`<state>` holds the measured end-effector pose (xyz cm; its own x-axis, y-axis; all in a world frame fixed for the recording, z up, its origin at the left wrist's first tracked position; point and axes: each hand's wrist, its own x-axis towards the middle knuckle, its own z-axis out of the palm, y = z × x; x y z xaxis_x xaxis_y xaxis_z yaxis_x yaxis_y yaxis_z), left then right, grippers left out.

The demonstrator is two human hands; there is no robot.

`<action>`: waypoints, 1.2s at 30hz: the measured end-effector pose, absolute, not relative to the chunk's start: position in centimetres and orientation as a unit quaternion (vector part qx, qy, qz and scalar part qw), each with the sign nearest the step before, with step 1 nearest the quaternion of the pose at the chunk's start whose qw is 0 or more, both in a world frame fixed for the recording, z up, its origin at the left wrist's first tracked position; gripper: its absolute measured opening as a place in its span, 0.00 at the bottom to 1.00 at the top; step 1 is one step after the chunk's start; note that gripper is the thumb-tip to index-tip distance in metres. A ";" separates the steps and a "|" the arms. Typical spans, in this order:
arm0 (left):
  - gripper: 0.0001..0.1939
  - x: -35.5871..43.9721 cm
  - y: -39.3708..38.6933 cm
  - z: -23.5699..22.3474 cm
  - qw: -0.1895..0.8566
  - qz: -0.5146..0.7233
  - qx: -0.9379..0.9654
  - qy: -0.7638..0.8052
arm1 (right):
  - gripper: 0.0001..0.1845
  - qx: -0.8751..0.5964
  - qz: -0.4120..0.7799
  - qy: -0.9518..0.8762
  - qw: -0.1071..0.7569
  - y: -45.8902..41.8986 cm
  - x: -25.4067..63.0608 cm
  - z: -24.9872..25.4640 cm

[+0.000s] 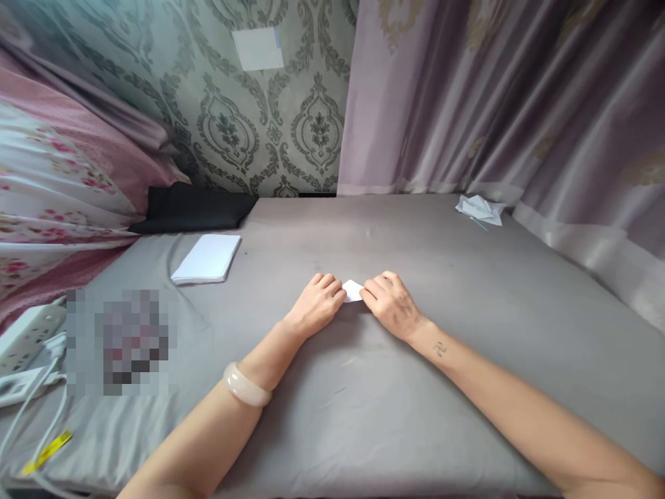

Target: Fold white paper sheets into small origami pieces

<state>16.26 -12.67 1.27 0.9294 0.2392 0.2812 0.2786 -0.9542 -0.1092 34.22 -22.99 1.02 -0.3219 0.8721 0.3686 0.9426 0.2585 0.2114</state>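
Your left hand [319, 302] and right hand [393, 303] pinch the small white paper [352, 292] between them, above the middle of the gray surface [384, 395], well in from its far edge.

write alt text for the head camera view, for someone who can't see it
Two bare hands, left and right, hold a small piece of white paper between them over a grey sheet. A stack of white paper lies beyond the left hand, crumpled paper at the far right.
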 end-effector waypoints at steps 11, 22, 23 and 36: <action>0.16 15.6 -13.8 1.3 -0.056 -0.106 -0.970 -0.211 | 0.10 -0.672 -0.031 -0.712 0.199 -24.3 33.7 0.7; 0.09 15.3 -12.6 0.8 -0.297 -0.174 -0.864 -0.368 | 0.12 -0.735 0.160 -0.577 0.319 -23.7 34.9 0.5; 0.10 15.3 -12.6 0.9 -0.308 -0.170 -0.860 -0.369 | 0.13 -0.738 0.171 -0.567 0.323 -23.6 35.0 0.5; 0.15 15.2 -12.1 1.8 -0.359 -0.143 -0.832 -0.398 | 0.13 -0.757 0.206 -0.526 0.327 -22.9 35.3 0.5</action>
<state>15.24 -12.13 1.77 0.6417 0.7655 -0.0475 0.5593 -0.4247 0.7119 35.32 -22.87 0.47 0.3610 0.9320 0.0331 0.6628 -0.2314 -0.7122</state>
